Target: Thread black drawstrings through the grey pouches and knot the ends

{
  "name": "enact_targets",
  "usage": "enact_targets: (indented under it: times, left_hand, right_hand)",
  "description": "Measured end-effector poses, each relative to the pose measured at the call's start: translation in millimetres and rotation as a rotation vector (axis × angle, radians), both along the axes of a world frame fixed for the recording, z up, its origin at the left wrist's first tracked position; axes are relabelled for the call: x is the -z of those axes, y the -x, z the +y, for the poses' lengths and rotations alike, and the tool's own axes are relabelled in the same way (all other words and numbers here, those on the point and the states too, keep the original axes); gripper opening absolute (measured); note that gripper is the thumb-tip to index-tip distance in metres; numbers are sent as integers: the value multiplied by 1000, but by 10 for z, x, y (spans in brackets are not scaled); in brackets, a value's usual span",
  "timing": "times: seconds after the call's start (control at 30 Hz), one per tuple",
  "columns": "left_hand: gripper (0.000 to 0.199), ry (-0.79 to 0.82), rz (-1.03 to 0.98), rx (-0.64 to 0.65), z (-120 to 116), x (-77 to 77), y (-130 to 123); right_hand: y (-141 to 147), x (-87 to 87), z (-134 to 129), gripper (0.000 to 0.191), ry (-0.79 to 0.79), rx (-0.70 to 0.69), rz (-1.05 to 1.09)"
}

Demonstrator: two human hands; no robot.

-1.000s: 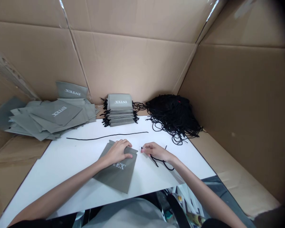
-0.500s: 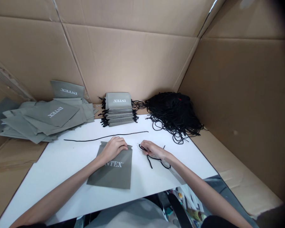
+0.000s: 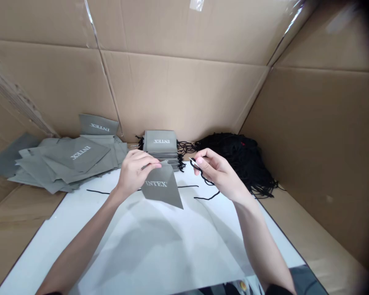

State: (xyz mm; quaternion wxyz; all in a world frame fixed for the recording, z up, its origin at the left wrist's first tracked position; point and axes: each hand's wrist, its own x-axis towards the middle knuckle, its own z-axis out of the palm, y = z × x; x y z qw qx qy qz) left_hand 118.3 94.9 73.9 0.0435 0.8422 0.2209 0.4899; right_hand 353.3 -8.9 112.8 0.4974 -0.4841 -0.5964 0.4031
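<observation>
My left hand [image 3: 135,170] pinches the top edge of a flat grey INTEX pouch [image 3: 164,192], which hangs raised off the table. In my right hand [image 3: 219,172], thumb and fingers grip a black cord [image 3: 206,180] along with a thin, pale, needle-like piece whose tip points up and left. Loops and an end of the cord dangle below the fingers. A gap separates the needle-like piece from the pouch. Behind the pouch, another black cord [image 3: 96,191] lies stretched across the white table, partly hidden.
Loose grey pouches [image 3: 80,159] lie heaped at the left. A neat stack of pouches with black cord ends [image 3: 160,145] stands at the back middle. To its right is a big heap of black cords [image 3: 233,153]. Cardboard walls [image 3: 184,94] surround the white table [image 3: 141,254].
My left hand has lifted the pouch off the table. My right hand has risen with the cord, and the needle-like piece shows more plainly. The view has tilted up.
</observation>
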Motion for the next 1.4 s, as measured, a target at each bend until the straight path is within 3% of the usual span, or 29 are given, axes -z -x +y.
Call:
enact_targets:
  times: [0.13, 0.3, 0.6, 0.7, 0.9, 1.17, 1.4]
  left_hand:
    - [13, 5, -41, 34, -38, -94, 98]
    - [13, 36, -57, 86, -68, -161, 235]
    - [15, 221, 0, 200, -46, -180, 241]
    - [16, 254, 26, 226, -61, -179, 250]
    - [13, 278, -15, 281, -64, -174, 240]
    - [14, 254, -68, 313, -51, -175, 225]
    - [13, 198, -33, 332, -44, -191, 248]
  right_hand:
    - [95, -21, 63, 30, -29, -51, 94]
    - [171, 32, 104, 30, -41, -73, 43]
    - [238, -21, -74, 13, -15, -47, -73]
    - [298, -23, -139, 4, -88, 0, -175]
    - [382, -18, -199, 9, -297, 166, -414]
    - [476, -48, -312, 11, -442, 77, -476]
    - [539, -44, -365, 12, -447, 159, -561]
